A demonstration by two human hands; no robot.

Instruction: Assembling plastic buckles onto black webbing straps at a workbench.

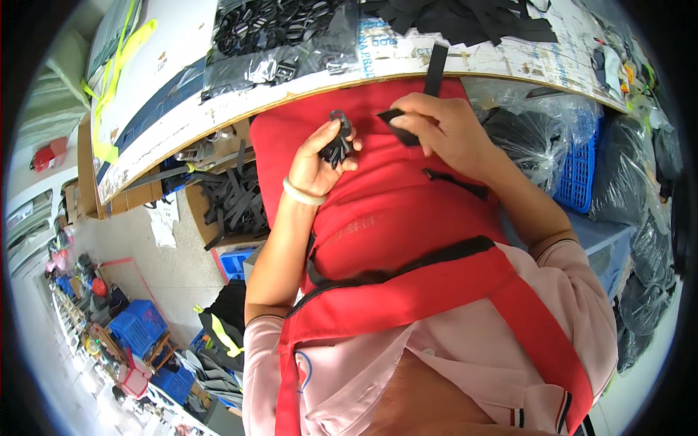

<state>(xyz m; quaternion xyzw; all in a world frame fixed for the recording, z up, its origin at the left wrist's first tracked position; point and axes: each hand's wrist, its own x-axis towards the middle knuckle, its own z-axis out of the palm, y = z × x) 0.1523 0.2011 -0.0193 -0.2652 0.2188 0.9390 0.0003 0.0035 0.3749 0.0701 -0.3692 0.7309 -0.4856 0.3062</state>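
Note:
Above the red apron (378, 211) on my lap, my left hand (318, 156) is closed around several small black plastic pieces (337, 145), one with a hook-like loop at its top. They look like buckles or hooks, but the fingers hide part of them. To the right, my right hand (454, 134) pinches a black webbing strap (435, 69) between thumb and fingers. One length of the strap reaches up over the table edge, and a short end sticks out left of the fingertips. The two hands are apart.
On the white worktop (174, 43) lie a clear bag of black buckles (283, 33) and a pile of black strips (472, 22). A neon yellow strap (115, 80) hangs at its left. Below stand a carton of black strips (236, 200) and a blue basket (579, 174) beside plastic bags.

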